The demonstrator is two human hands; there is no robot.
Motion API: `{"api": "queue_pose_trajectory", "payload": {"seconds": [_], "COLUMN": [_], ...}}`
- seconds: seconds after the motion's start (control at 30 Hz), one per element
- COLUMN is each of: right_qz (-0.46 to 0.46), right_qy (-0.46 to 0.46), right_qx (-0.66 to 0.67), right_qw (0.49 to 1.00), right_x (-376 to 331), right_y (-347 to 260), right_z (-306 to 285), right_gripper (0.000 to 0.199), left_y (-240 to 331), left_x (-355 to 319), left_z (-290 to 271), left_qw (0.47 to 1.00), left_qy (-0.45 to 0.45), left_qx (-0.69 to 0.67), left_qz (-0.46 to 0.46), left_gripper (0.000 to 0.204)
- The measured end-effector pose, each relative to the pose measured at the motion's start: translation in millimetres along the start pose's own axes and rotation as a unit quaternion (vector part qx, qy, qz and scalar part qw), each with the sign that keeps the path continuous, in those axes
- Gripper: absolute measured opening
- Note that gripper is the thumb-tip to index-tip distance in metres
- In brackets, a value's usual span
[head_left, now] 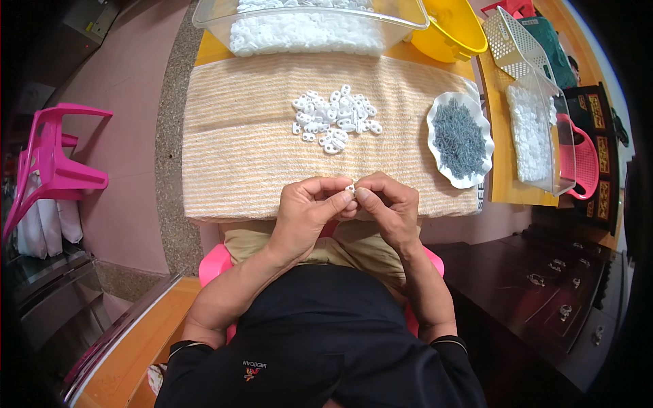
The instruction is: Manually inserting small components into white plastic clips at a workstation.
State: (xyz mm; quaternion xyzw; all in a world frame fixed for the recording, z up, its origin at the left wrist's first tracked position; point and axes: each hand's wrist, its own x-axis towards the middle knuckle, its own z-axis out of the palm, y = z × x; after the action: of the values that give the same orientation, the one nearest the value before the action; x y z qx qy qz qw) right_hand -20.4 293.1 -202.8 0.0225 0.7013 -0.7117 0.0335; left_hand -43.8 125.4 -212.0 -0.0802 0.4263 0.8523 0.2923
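Close to the near edge of a striped cloth [238, 156], my left hand [309, 211] pinches a small white plastic piece [350, 189] between thumb and fingers. My right hand [391, 207] meets it from the other side, its thumb and fingertips closed on the same piece. Fingers cover most of that piece. Beyond my hands lies a loose pile of small white oval plastic pieces with two holes [333, 117]. To the right, a white scalloped dish [432, 139] holds many thin grey-blue tube-like bits [459, 136].
A clear bin [204, 20] full of white pieces stands at the far edge, beside a yellow basin [452, 30]. Another clear container [568, 163] with white pieces and a white perforated basket [510, 41] are at the right. A pink stool [58, 163] stands left.
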Motion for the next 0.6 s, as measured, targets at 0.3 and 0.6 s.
{"api": "queue_pose_trajectory", "payload": {"seconds": [0.3, 0.6], "right_qz": [0.031, 0.032], "right_qy": [0.011, -0.013], "right_qx": [-0.001, 0.039], "right_qw": [0.999, 0.999], "right_x": [-1.9, -13.4], "right_y": [0.4, -19.8], "right_z": [6.8, -5.7], "right_gripper": [0.009, 0.018], "left_y": [-3.4, 17.5], "left_x": [0.1, -10.4], "left_z": [-0.9, 11.5], "left_qw": [0.998, 0.995], "left_qy": [0.013, -0.043], "left_qx": [0.049, 0.063], "left_qz": [0.022, 0.070], "left_gripper": [0.018, 0.018]}}
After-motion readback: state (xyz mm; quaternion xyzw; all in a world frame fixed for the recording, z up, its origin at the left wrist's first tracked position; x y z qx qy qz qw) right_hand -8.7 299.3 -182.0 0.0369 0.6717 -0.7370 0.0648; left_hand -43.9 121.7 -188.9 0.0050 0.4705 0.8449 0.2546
